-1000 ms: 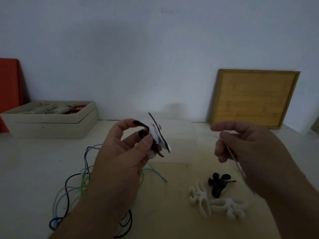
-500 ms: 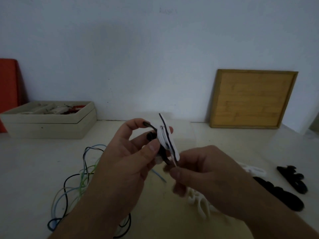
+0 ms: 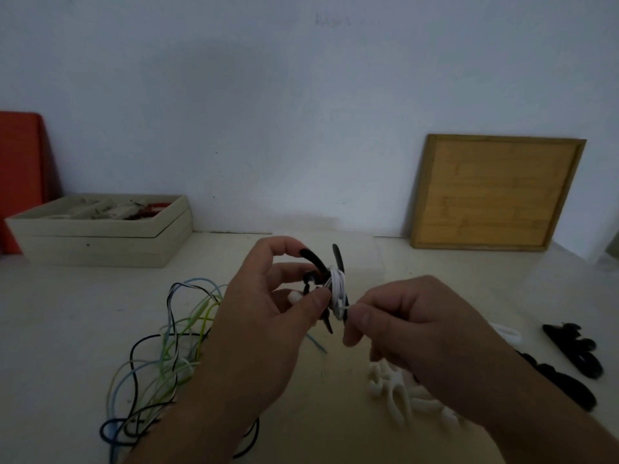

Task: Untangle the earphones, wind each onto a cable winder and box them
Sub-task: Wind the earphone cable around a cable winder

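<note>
My left hand (image 3: pixel 268 316) grips a black cable winder (image 3: pixel 336 262) held up above the table, pinched between thumb and fingers. A white earphone cable (image 3: pixel 337 289) is wrapped around the winder's middle. My right hand (image 3: pixel 412 329) pinches the end of that white cable right beside the winder's lower edge. A tangle of black, green and light blue earphone cables (image 3: pixel 167 356) lies on the table at the lower left, partly hidden by my left forearm. White cable winders (image 3: pixel 392 393) lie under my right wrist. Black winders (image 3: pixel 576 353) lie at the right.
An open beige box (image 3: pixel 100 239) with small items inside stands at the back left, in front of a red panel (image 3: pixel 20 182). A wooden tray (image 3: pixel 495 192) leans on the wall at the back right. A clear plastic box (image 3: pixel 368 252) sits behind my hands.
My right hand has come in from the right to the winder and stays at its lower edge, pinching the white cable. The camera view has shifted, showing black winders at the right.
</note>
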`<state>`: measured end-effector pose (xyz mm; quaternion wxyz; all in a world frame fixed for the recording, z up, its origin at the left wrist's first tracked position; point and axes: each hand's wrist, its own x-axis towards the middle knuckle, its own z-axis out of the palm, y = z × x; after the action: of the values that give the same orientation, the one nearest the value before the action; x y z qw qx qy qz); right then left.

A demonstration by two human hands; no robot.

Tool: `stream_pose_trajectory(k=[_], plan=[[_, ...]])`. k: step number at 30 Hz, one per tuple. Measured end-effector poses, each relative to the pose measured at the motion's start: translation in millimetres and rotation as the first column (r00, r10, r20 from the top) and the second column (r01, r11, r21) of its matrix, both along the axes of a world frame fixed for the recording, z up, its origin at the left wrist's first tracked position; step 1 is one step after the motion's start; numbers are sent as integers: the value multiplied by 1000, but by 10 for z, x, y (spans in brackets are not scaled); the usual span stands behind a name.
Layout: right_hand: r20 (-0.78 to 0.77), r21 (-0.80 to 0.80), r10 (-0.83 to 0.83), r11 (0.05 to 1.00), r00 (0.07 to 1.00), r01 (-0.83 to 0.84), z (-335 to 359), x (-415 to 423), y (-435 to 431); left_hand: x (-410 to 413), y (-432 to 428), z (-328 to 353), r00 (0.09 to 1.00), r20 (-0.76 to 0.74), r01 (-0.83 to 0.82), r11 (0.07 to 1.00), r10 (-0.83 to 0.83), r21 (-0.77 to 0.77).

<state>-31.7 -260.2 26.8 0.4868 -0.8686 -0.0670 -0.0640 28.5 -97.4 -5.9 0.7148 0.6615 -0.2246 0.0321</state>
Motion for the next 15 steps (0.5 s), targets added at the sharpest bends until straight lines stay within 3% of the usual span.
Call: stream_pose_trajectory(k=[3, 9, 11, 15], plan=[[37, 72, -29, 997, 999, 26, 11, 0, -17, 18, -9, -20, 999, -18, 34, 999, -33, 27], [85, 276, -97, 959, 992, 71, -7, -21, -109, 36, -16, -97, 997, 56, 42, 970, -57, 240], [134, 278, -183, 950, 974, 140, -14, -10, -163, 26, -24, -105, 994, 33, 91, 958, -104, 271], [271, 118, -330, 944, 904, 309, -5, 20, -200, -18, -31, -60, 961, -60, 275, 934, -269, 228]])
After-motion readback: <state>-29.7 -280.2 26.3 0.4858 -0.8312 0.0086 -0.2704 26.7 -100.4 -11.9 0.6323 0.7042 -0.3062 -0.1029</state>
